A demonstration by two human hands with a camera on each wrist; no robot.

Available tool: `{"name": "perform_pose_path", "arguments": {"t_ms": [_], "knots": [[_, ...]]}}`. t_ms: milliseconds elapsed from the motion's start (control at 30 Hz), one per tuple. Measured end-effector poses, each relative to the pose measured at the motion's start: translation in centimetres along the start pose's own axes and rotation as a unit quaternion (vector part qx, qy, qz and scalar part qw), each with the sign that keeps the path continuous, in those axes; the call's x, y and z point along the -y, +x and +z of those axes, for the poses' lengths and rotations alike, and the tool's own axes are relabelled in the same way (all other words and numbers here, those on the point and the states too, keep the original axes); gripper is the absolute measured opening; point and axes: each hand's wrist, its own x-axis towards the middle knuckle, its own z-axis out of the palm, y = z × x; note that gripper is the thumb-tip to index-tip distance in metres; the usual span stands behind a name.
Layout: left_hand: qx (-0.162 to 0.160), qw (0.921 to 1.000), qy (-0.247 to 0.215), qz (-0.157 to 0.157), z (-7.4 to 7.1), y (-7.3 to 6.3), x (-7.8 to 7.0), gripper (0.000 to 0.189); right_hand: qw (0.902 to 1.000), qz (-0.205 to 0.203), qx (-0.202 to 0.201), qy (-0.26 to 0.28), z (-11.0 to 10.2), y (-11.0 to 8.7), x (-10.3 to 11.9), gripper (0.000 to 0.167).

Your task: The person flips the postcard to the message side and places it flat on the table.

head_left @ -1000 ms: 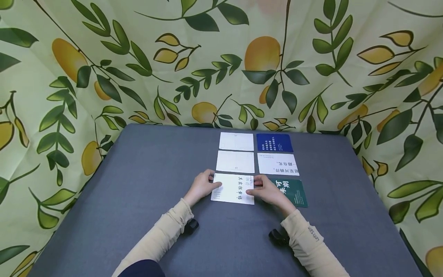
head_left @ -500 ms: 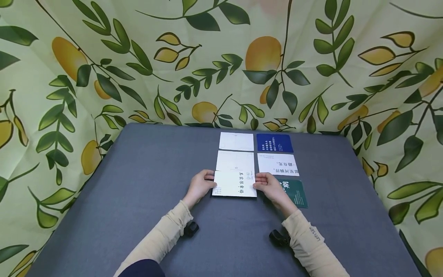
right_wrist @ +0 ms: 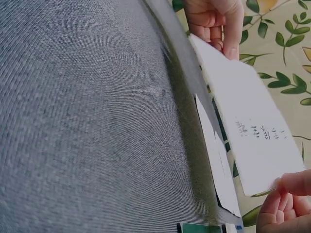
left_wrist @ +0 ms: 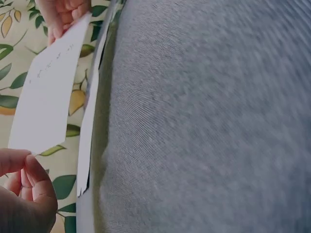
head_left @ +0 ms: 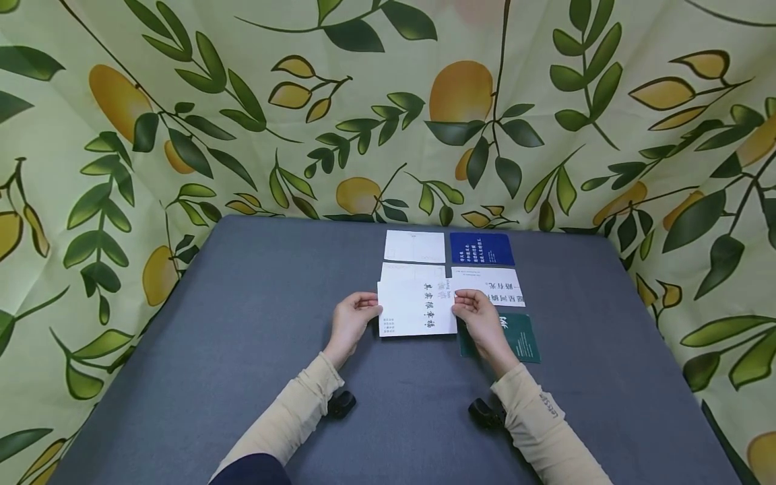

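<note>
A white card (head_left: 412,308) with dark vertical lettering is held up off the table between both hands. My left hand (head_left: 350,325) pinches its left edge between thumb and fingers. At the opposite edge, my right hand (head_left: 481,325) pinches it the same way. Both wrist views show the card raised and tilted above the cloth, with the left hand (left_wrist: 29,194) and the right hand (right_wrist: 286,204) at its ends. Below the right hand lies a green card (head_left: 520,337), partly covered by that hand. Behind the held card, a white card (head_left: 400,271) is half hidden.
Farther back on the grey tabletop (head_left: 273,283) lie another white card (head_left: 414,246), a dark blue card (head_left: 481,249) and a white lettered card (head_left: 479,276). A leaf-patterned curtain (head_left: 388,108) hangs behind the table. Black wrist devices (head_left: 341,404) sit under both sleeves.
Both hands have lifted the lettered white card off the table and brought it up and slightly right. It now overlaps the white card behind it in the head view.
</note>
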Motion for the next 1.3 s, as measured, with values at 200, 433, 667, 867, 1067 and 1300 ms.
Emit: {"name": "perform_pose_path", "arguments": {"t_ms": [200,433,667,867,1067,1300], "knots": [[-0.007,0.9985,-0.052,0.016,0.4,0.1,-0.2,0.015,0.9998,0.006,-0.019,0.003,-0.3,-0.1,0.3,0.026],[-0.022,0.9966,-0.07,0.038,0.8,0.2,-0.2,0.013,0.9993,-0.004,-0.023,0.029,-0.7,-0.2,0.8,0.014],[0.009,0.9938,-0.11,0.012,0.9,0.0,-0.2,0.022,0.996,-0.042,-0.008,0.078,-1.2,-0.3,0.3,0.009],[0.007,0.9921,-0.125,0.005,0.8,0.3,-0.2,0.028,0.9877,-0.082,0.01,0.133,-1.4,-0.2,-0.3,0.013],[0.003,0.9934,-0.115,-0.004,0.7,0.4,-0.3,0.019,0.9926,-0.103,-0.003,0.063,-1.8,2.2,-3.5,0.027],[0.041,0.9983,-0.035,0.021,0.1,0.3,0.7,0.015,0.9921,-0.07,-0.014,-0.103,-1.4,0.6,-2.0,0.03]]}}
